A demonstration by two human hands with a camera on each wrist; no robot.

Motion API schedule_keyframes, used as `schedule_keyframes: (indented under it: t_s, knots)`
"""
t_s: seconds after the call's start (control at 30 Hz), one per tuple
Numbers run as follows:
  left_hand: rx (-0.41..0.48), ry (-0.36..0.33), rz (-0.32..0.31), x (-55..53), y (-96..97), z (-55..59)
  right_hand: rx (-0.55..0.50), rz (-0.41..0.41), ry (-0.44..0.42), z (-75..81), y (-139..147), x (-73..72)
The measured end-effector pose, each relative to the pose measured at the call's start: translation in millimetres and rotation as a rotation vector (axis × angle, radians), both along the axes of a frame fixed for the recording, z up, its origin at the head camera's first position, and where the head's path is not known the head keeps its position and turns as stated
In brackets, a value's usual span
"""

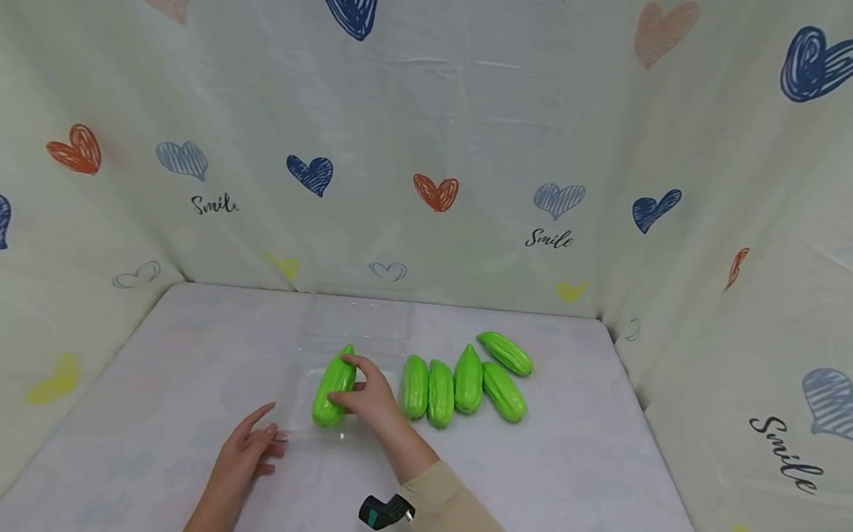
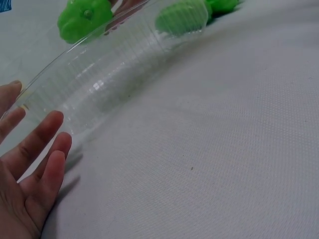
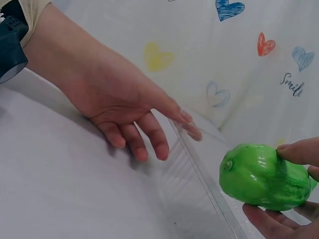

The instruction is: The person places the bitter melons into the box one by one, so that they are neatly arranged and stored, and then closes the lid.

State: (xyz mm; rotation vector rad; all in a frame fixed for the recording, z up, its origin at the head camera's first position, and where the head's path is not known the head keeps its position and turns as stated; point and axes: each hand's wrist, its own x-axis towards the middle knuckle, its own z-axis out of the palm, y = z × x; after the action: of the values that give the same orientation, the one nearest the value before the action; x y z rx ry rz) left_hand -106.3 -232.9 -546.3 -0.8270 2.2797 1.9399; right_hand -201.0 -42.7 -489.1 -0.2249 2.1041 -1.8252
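Observation:
My right hand [image 1: 367,391] holds a glossy green ridged gourd [image 1: 330,388] over a clear plastic box [image 1: 300,433], thumb on one side and fingers on the other. In the right wrist view, the gourd [image 3: 259,174] shows its blunt stem end. Whether it touches the box floor I cannot tell. My left hand [image 1: 245,452] is at the box's near left corner. Its fairly straight fingers are spread, with thumb and forefinger beside the rim in the left wrist view. The box's clear lid [image 1: 354,327] lies folded back behind it.
Several more green gourds [image 1: 468,382] lie loosely grouped on the white-covered table [image 1: 575,478], right of the box. A heart-printed curtain [image 1: 483,120] surrounds the table's back and sides. A black wrist camera [image 1: 384,513] sits by the right sleeve.

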Motion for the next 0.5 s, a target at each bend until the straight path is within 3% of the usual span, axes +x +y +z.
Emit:
schedule_keyframes:
  t_s: [0.5]
  knots:
    - [-0.023, 0.017, -0.057, 0.7, -3.4, 0.0, 0.074, 0.034, -0.001, -4.2, -28, -8.0]
